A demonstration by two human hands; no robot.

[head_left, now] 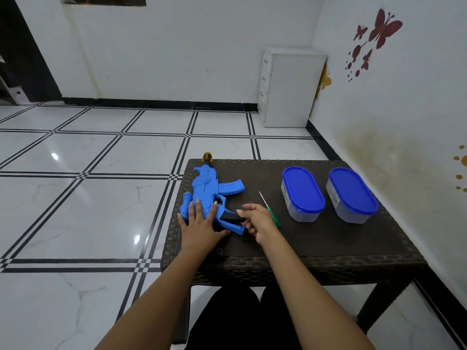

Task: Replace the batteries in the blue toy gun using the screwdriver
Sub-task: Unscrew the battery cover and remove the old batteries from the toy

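**Hands on the toy gun's grip**

My left hand (202, 223) lies spread flat on the blue toy gun (209, 193), at the left of the dark wicker table (316, 251). My right hand (257, 221) curls its fingertips at the grip's black opening, hiding part of the green-handled screwdriver (271, 213) just beside it. Two blue-lidded containers (303, 193) (352, 194) stand further right.

toy gun (206, 190) left on table (316, 251) | screwdriver (271, 212) middle | two containers (303, 194) right
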